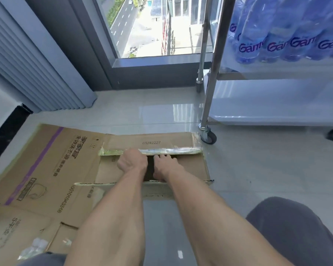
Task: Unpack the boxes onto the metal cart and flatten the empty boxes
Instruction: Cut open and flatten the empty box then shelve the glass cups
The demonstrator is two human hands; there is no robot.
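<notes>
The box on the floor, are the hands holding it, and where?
Both hands, left hand and right hand, hold the cardboard box at the edges of its middle flaps, beside the dark gap.

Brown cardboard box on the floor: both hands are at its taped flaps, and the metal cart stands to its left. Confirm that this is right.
Wrong on one point. In the head view the metal cart stands to the right of the brown cardboard box, not the left. Both hands, left and right, are at its taped flaps.

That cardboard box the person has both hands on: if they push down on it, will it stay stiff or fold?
The cardboard box would probably fold easily: its flaps stand open and the left hand and right hand reach into its gap. It likely weighs little, looking empty. The taped flap edge may feel slick.
</notes>
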